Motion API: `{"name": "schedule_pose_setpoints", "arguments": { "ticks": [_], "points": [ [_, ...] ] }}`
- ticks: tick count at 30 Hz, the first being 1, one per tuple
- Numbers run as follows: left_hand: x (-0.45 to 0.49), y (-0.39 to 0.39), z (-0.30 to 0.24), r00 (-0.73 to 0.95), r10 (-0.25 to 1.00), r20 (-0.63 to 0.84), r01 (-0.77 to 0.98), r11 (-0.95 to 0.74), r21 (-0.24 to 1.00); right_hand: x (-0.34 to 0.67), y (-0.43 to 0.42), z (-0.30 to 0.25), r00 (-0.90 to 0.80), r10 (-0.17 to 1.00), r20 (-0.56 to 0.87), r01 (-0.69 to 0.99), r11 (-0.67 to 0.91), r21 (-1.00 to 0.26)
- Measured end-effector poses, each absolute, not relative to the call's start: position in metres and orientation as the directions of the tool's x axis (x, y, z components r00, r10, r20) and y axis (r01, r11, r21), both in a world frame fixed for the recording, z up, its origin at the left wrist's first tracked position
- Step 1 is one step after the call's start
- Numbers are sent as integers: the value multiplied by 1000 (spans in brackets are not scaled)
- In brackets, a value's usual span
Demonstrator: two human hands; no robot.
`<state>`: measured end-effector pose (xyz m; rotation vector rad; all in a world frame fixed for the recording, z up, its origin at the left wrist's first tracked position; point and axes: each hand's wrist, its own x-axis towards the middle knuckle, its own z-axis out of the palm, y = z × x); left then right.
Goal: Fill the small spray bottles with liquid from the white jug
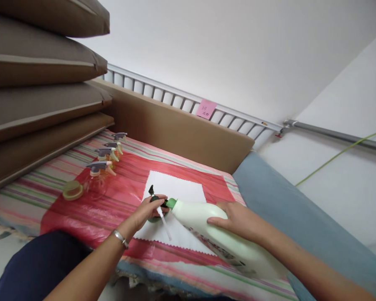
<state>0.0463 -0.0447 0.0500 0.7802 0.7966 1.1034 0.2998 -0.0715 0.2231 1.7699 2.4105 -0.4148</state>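
My right hand (235, 217) is wrapped over a large pale green jug (200, 215), tipped nearly on its side. The jug's green spout (171, 203) meets the mouth of a small dark green bottle (153, 219), which is mostly hidden by my fingers. My left hand (150, 209) is closed at that bottle and also grips a dark pump head (151, 190), whose white tube (165, 225) points down over the cloth. Whether liquid flows from the spout cannot be seen. Under the bottle lies a white cloth (188, 186) with zigzag edges.
Several clear spray bottles (95, 184) stand in a row at the left, beside a round yellowish lid-like piece (72, 190). A red plastic sheet (125, 175) covers part of the striped tablecloth (47, 196). Stacked brown cushions (44, 100) rise at the left; a brown board (175, 125) stands behind.
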Motion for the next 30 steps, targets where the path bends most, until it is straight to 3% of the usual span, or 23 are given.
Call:
{"name": "schedule_pose_setpoints", "arguments": {
  "ticks": [30],
  "points": [
    [46,-45,53,270,950,-155,-412,260,874,296,-73,234,-292,920,-262,956,284,-69]
  ]
}}
